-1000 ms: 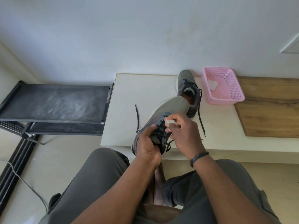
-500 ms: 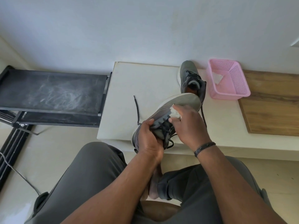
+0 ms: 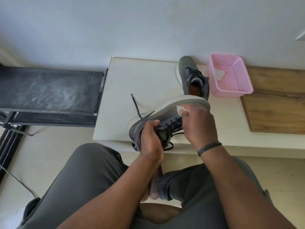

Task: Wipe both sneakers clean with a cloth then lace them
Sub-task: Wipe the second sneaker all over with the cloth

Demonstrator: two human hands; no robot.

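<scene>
cloth (image 3: 180, 109) wiped forward (toward sneaker (image 3: 166, 115) toe)

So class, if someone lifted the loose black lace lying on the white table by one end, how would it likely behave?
The loose black lace would probably droop limply, since it already lies in a thin, slightly bent line on the white table. It looks very light for its length, being so narrow. It seems unlikely to roll or slide far, as it lies flat.
</scene>
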